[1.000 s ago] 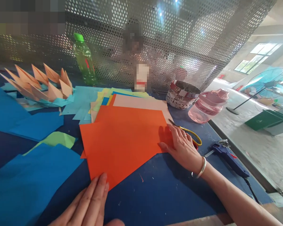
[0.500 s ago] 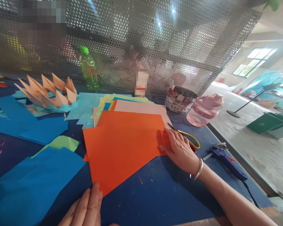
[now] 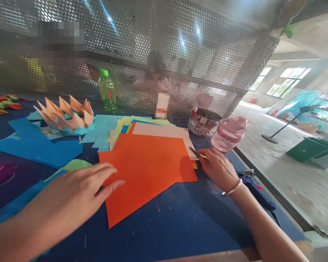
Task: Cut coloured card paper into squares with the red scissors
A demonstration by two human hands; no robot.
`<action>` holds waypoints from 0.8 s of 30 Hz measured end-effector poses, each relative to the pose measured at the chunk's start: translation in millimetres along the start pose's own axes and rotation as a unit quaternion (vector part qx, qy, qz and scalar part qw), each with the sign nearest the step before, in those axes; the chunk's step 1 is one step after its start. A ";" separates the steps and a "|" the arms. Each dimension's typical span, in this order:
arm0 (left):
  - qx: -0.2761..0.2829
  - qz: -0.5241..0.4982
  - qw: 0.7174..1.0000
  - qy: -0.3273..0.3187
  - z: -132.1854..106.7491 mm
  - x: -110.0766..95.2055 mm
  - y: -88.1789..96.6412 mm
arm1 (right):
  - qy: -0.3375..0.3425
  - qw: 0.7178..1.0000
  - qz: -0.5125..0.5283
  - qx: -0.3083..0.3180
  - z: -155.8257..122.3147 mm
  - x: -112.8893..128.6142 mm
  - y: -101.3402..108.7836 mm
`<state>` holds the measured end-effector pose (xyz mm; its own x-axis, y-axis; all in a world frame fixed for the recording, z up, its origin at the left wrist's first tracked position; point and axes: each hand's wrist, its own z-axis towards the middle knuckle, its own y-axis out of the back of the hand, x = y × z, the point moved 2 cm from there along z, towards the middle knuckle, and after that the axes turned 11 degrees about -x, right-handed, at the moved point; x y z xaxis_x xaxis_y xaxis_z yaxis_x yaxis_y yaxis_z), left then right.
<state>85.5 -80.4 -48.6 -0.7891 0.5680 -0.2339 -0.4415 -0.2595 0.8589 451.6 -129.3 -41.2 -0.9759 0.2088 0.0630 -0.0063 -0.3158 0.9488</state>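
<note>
Two orange paper sheets (image 3: 144,174) lie overlapped on the dark blue table (image 3: 180,225). My left hand (image 3: 79,193) reaches in from the lower left, fingers stretched out and open, with its fingertips over the left edge of the top orange sheet. My right hand (image 3: 220,167) rests just right of the orange sheets, fingers curled over the yellow-handled scissors (image 3: 195,153). Only the blades and a bit of the yellow handle show past the fingers. A silver bangle sits on the right wrist.
Under the orange sheets lies a stack of coloured paper (image 3: 153,127). A folded paper crown (image 3: 68,114), blue sheets (image 3: 43,149), a green bottle (image 3: 107,91), a woven bowl (image 3: 203,122), a pink bottle (image 3: 229,134) and a blue glue gun (image 3: 258,191) surround them. A perforated metal screen (image 3: 180,54) stands behind.
My left hand rose from the near table edge to the orange sheet's left edge. My right hand slid off the orange sheet onto the scissors. The camera tilted up.
</note>
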 end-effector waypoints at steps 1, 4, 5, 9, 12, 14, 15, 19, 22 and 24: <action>0.031 0.038 0.999 -0.010 13.8 2.6 2.8 | -0.009 1.000 -0.012 0.026 1.1 -7.6 2.1; 0.110 0.090 0.990 0.015 47.2 19.4 3.3 | -0.015 0.997 -0.022 0.079 2.0 -26.4 2.9; 0.142 0.093 0.985 0.025 55.7 26.1 1.1 | -0.013 0.996 -0.023 0.091 2.0 -30.3 1.7; 0.183 0.085 0.979 0.040 82.2 41.7 -8.0 | -0.004 0.993 -0.015 0.114 2.9 -34.5 -3.7; 0.193 0.075 0.977 0.039 94.5 40.0 -13.8 | -0.013 0.994 -0.007 0.110 4.4 -32.3 -6.1; 0.189 0.077 0.978 0.044 99.3 37.3 -16.3 | -0.019 0.995 -0.001 0.100 4.9 -31.0 -7.2; 0.184 0.080 0.979 0.046 101.0 36.2 -17.3 | -0.021 0.995 0.001 0.094 4.9 -30.5 -7.6; 0.164 0.064 0.983 0.040 105.9 32.1 -21.8 | -0.030 0.998 0.004 0.062 3.9 -28.7 -7.0; 0.167 0.019 0.985 0.041 109.6 26.6 -27.0 | -0.047 0.998 0.013 0.027 3.6 -25.4 -1.9; 0.167 -0.013 0.985 0.050 112.0 22.1 -30.2 | -0.055 0.998 0.035 0.002 3.7 -21.3 3.2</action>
<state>129.2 27.5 -28.7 -0.8250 0.4874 -0.2861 -0.3090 0.0350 0.9504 473.2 -131.4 -38.4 -0.9438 0.2873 0.1634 0.0629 -0.3292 0.9422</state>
